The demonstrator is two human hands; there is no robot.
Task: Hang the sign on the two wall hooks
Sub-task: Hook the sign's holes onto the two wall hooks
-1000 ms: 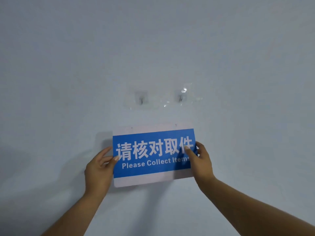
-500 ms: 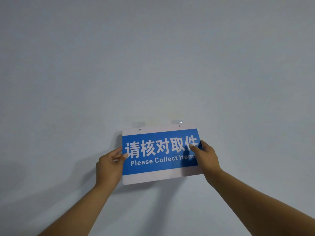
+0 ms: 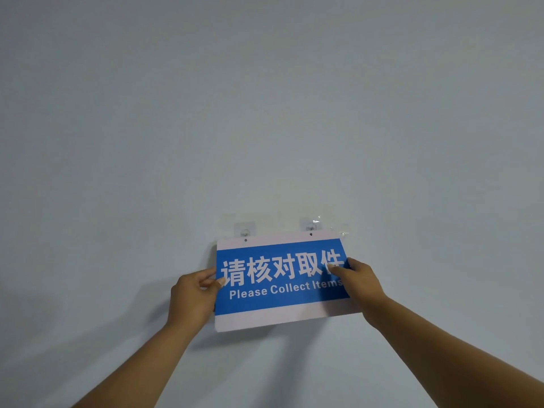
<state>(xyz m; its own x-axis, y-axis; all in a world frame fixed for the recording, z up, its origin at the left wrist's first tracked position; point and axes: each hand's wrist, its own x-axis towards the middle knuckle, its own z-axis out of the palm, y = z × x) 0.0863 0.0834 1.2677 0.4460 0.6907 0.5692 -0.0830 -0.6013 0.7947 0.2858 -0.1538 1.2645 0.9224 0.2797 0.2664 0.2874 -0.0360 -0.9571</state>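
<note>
Both hands on sign, sign up against wall at the hooks.

Near first: two bare forearms come in from bottom left and bottom right. Left hand (image 3: 194,293) pinches the sign (image 3: 282,282) at its left edge, thumb on the front face, fingers behind. Right hand (image 3: 360,282) pinches the right edge the same way, thumb over the last character. Sign is blue with white bands top and bottom, text "Please Collect Items", slightly tilted, right end higher. Two small holes in the top band. Left hook (image 3: 245,232) sits just above the left hole; right hook (image 3: 311,227) just above the right hole. Can't tell if either hook is through its hole. Behind the sign: plain pale wall (image 3: 265,113).
</note>
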